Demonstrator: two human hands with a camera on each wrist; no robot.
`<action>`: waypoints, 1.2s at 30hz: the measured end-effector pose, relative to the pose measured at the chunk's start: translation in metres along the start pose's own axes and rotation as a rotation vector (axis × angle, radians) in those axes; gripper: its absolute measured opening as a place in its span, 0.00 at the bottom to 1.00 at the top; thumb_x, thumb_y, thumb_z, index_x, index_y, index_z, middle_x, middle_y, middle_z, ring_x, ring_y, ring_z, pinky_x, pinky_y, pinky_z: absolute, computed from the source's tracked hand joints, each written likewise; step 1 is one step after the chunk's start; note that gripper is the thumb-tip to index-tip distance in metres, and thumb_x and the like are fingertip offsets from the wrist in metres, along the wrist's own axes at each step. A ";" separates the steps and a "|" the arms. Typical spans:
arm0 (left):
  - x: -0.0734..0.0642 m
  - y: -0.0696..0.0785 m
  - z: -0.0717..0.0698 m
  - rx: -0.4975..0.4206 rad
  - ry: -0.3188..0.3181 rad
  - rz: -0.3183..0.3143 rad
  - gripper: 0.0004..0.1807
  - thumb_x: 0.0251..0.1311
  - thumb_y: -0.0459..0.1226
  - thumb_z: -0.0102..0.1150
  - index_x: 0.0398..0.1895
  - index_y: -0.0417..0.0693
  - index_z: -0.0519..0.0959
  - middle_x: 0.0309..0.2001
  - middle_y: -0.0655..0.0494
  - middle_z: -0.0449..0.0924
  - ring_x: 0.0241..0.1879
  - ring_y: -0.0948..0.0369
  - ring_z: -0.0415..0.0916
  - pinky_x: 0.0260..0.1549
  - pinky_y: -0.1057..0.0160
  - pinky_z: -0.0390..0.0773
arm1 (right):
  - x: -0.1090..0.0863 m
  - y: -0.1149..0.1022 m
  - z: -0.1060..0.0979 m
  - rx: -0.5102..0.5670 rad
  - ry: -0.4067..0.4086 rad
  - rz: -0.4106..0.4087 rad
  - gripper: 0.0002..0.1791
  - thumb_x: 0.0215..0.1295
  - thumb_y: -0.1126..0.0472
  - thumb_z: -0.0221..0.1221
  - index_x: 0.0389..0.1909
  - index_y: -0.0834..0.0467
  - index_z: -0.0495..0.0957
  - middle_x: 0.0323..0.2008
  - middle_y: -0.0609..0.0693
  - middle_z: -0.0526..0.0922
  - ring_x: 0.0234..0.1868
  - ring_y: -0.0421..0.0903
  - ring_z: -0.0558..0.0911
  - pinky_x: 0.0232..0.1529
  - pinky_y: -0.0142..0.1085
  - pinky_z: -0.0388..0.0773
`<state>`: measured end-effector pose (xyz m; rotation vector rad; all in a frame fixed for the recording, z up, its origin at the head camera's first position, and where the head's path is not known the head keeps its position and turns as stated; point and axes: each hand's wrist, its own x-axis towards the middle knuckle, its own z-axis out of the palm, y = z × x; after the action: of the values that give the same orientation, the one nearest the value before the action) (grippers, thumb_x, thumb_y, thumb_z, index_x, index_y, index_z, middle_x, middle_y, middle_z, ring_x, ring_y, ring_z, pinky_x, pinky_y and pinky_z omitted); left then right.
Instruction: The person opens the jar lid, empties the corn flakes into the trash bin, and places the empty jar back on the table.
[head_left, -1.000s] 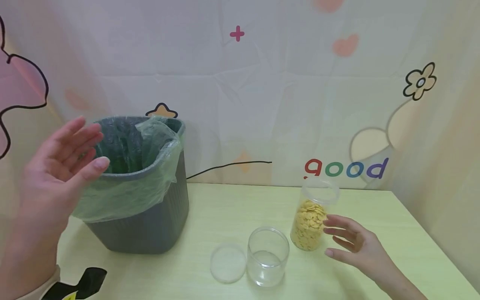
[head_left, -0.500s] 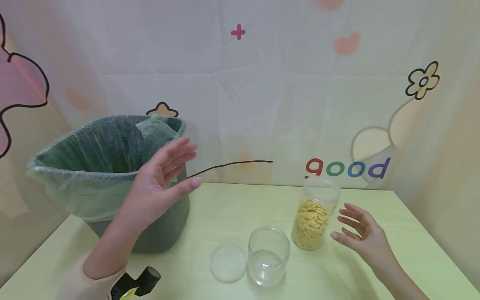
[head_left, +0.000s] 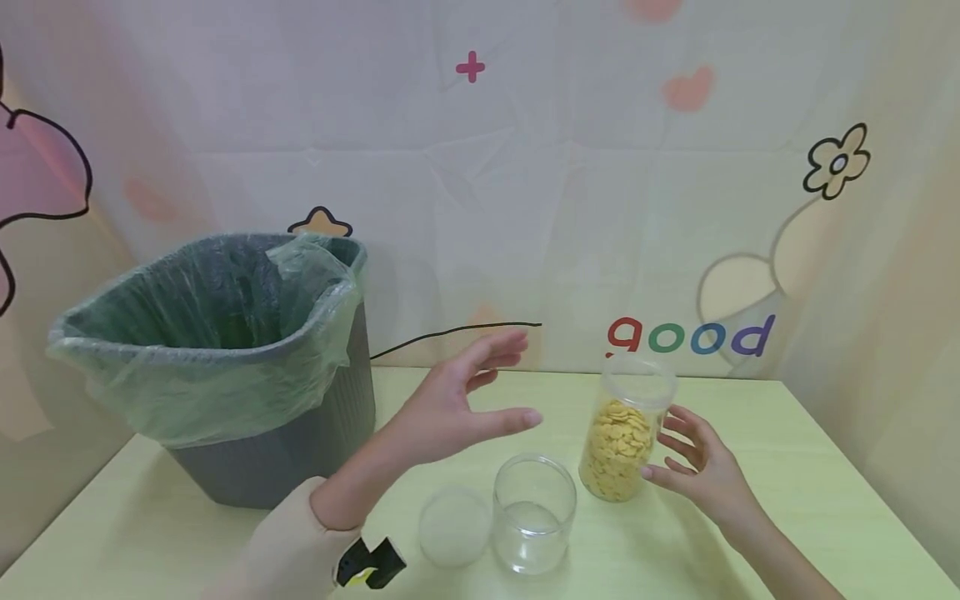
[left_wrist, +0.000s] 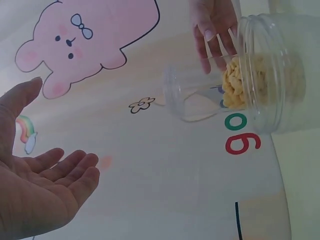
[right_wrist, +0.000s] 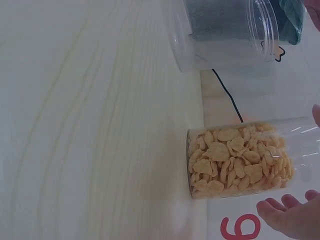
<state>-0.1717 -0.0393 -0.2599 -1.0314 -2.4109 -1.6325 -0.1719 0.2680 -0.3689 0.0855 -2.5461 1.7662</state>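
A tall clear jar of yellow cereal flakes (head_left: 618, 450) stands upright toward the right of the table. My right hand (head_left: 701, 467) is at its right side, fingers spread and slightly bent around it; contact cannot be made out. In midair, left of that jar, my left hand (head_left: 457, 408) has its thumb and fingers apart with nothing between them. A short clear jar (head_left: 534, 517), uncovered and with nothing visible inside, stands nearer the front. Beside it on the left lies a round translucent lid (head_left: 453, 527). The right wrist view shows the flakes (right_wrist: 240, 160) close up.
At the left stands a dark grey bin (head_left: 300, 450) with a green plastic liner (head_left: 225, 392) folded over its rim. A printed curtain (head_left: 525, 192) hangs behind the pale wooden table (head_left: 420, 433).
My left hand has moved right, from in front of the bin to near the tall jar. The right hand drew back slightly, then came close to the jar again. The jars stay put.
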 end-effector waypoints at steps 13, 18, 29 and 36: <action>0.030 -0.015 0.038 0.021 -0.111 -0.099 0.40 0.47 0.42 0.68 0.65 0.52 0.61 0.62 0.60 0.65 0.59 0.64 0.64 0.56 0.65 0.64 | 0.015 0.008 0.009 -0.007 -0.058 -0.003 0.48 0.51 0.64 0.65 0.66 0.64 0.44 0.63 0.67 0.54 0.61 0.66 0.61 0.57 0.50 0.63; 0.043 -0.021 0.047 0.064 -0.134 -0.136 0.42 0.46 0.44 0.69 0.66 0.52 0.60 0.63 0.60 0.64 0.60 0.63 0.63 0.55 0.65 0.65 | 0.022 0.012 0.014 -0.015 -0.075 -0.007 0.44 0.51 0.62 0.66 0.64 0.63 0.50 0.60 0.62 0.60 0.56 0.60 0.68 0.49 0.41 0.73; 0.076 -0.029 0.063 0.187 -0.231 -0.212 0.44 0.46 0.48 0.68 0.67 0.51 0.59 0.64 0.58 0.63 0.61 0.60 0.63 0.54 0.63 0.67 | 0.030 0.019 0.019 -0.071 -0.086 -0.002 0.45 0.50 0.59 0.67 0.65 0.63 0.51 0.58 0.62 0.65 0.55 0.56 0.69 0.49 0.41 0.72; 0.091 -0.034 0.073 0.242 -0.310 -0.247 0.44 0.46 0.48 0.68 0.67 0.52 0.58 0.64 0.56 0.63 0.62 0.58 0.61 0.54 0.60 0.67 | 0.032 0.018 0.023 -0.092 -0.073 -0.017 0.46 0.50 0.59 0.67 0.66 0.61 0.51 0.58 0.62 0.65 0.54 0.56 0.69 0.48 0.41 0.73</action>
<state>-0.2384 0.0597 -0.2829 -1.0471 -2.9528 -1.2681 -0.2047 0.2524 -0.3913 0.1713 -2.6638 1.6678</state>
